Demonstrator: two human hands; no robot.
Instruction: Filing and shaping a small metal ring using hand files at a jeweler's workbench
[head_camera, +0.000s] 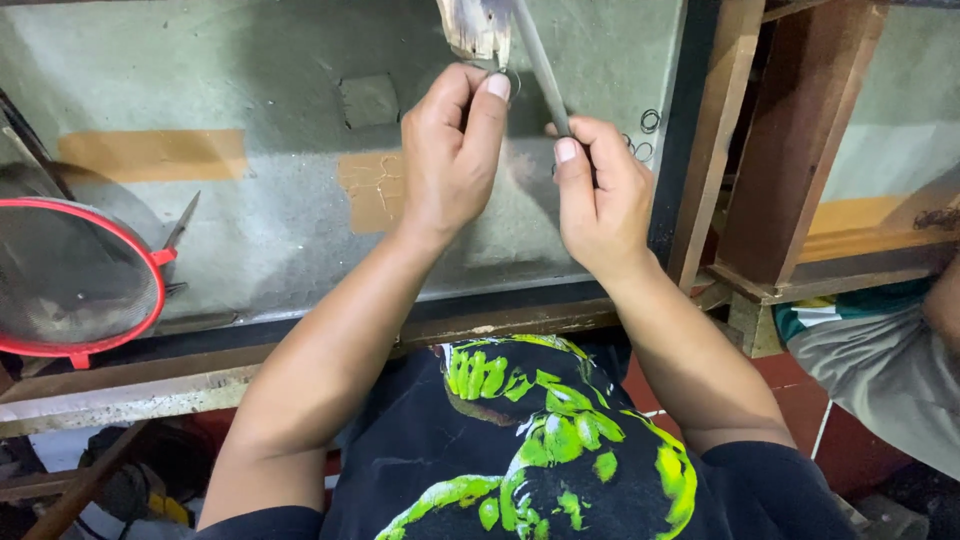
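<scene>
Head view, looking down on a worn grey-green bench top (250, 230) patched with strips of tan tape. Both hands are raised toward the far edge of the bench, close to each other but not touching. The left hand (450, 160) pinches a small metal ring (508, 82) between thumb and forefinger, the fingertips closed on it just under a chipped wooden block (472, 28) at the top of the frame. The ring sits above and between the two hands, nearer the left one. The right hand (600, 195) is closed around a thin grey rod-like tool (540, 65), which slants up and to the left so that its upper part passes right beside the ring; whether it touches the ring cannot be told. A few more loose rings (648, 122) lie on the bench just right of the right hand. At the left edge rests a red-rimmed mesh sieve (70, 275), well apart from both hands. Another person's grey sleeve (880, 360) shows at the right.
</scene>
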